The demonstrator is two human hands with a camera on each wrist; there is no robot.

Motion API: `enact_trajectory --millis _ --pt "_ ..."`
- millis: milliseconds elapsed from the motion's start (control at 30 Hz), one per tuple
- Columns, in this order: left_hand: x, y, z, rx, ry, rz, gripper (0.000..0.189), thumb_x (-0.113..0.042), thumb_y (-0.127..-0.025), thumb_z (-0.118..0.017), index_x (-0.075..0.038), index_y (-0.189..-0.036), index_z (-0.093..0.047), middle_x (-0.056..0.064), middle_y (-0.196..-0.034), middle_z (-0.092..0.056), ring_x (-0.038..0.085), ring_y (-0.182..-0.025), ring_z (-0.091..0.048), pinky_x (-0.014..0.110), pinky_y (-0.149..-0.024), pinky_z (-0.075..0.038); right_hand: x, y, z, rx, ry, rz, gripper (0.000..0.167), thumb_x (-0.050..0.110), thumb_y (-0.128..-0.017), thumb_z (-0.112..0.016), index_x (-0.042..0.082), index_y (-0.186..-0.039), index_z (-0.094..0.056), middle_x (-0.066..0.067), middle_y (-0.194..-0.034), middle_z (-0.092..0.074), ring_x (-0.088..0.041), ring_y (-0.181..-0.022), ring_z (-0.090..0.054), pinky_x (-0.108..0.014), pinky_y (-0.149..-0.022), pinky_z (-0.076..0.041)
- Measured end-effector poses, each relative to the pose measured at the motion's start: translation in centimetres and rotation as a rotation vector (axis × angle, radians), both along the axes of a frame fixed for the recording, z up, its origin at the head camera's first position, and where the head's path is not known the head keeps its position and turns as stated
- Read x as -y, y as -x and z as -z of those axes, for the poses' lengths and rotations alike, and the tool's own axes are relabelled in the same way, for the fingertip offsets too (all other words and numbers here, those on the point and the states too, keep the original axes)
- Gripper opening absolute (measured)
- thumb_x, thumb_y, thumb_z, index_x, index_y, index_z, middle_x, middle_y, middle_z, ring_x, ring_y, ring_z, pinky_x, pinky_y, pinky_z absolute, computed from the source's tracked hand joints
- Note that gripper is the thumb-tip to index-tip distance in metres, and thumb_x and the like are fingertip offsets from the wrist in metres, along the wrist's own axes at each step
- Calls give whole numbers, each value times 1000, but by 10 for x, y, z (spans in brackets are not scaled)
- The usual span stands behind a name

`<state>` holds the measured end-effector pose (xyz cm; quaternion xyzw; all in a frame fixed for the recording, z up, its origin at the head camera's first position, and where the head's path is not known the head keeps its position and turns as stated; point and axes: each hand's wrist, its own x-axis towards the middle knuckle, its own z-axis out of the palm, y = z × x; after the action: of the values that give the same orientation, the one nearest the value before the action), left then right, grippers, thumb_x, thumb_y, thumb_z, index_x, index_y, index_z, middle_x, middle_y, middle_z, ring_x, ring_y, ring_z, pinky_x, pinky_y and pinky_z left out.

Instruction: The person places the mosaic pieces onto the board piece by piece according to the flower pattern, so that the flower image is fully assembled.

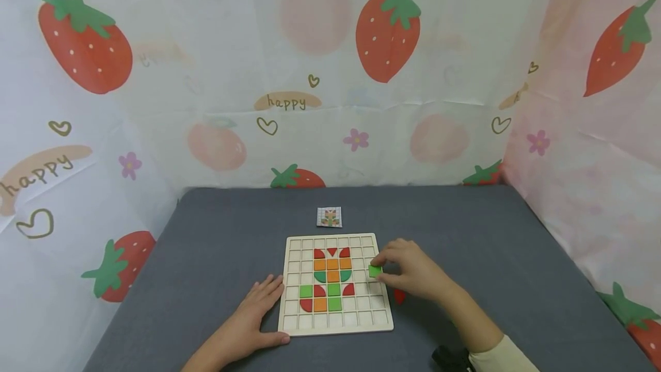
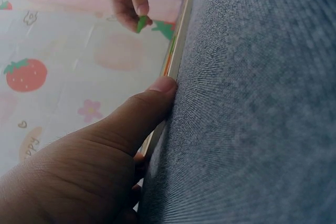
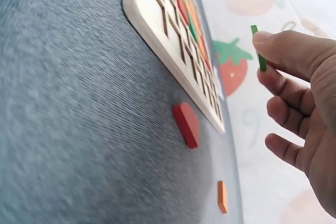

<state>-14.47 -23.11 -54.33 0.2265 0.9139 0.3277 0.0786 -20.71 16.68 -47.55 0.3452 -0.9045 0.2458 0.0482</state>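
Observation:
A light wooden grid board (image 1: 365,320) lies on the dark grey cloth, with red, orange and green tiles forming a figure in its middle cells. My right hand (image 1: 413,268) pinches a light green square tile (image 1: 374,271) between thumb and index finger, over the board's right side. In the right wrist view this green tile (image 3: 259,48) is seen edge-on, raised above the cloth. My left hand (image 1: 250,317) rests at the board's left edge, fingers stretched along it and thumb (image 2: 149,98) against the near-left corner.
Beyond the board lies a small pattern card (image 1: 329,217) showing a similar figure. A red rounded tile (image 3: 186,125) and an orange tile (image 3: 222,198) lie on the cloth to the right of the board. Near my right wrist is a black object (image 1: 449,357). A strawberry-print curtain (image 1: 330,148) surrounds the table.

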Motion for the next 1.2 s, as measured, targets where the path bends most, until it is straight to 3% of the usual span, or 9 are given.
enact_trajectory --millis 167,433,667,1200 --pt "1 0 -1 9 -3 5 111 -67 -78 -78 -3 -159 -36 9 -169 -26 35 -158 -13 58 -127 -8 6 -1 8 17 3 9 23 24 -88 -83 25 -111 -77 13 -109 -67 -15 -109 -58 -53 -101 -45" --pt "0 -1 -2 25 8 4 111 -68 -78 -77 -4 -159 -36 8 -169 -25 36 -158 -13 62 -127 -9 11 -2 18 34 19 0 23 23 -88 -83 25 -111 -77 15 -110 -66 -14 -111 -56 -40 -92 -55" --pt "0 -1 -3 24 6 2 111 -67 -78 -77 -4 -159 -36 8 -170 -25 35 -158 -12 61 -127 -8 17 -2 26 18 6 -12 23 28 -87 -83 27 -109 -78 16 -106 -67 -10 -103 -56 -45 -93 -48" --pt "0 -1 -4 36 -12 2 111 -66 -78 -78 -4 -159 -35 9 -170 -24 35 -159 -11 58 -127 -7 25 -2 36 19 -59 -25 23 34 -85 -85 28 -107 -81 17 -104 -67 -7 -100 -55 -36 -88 -43"
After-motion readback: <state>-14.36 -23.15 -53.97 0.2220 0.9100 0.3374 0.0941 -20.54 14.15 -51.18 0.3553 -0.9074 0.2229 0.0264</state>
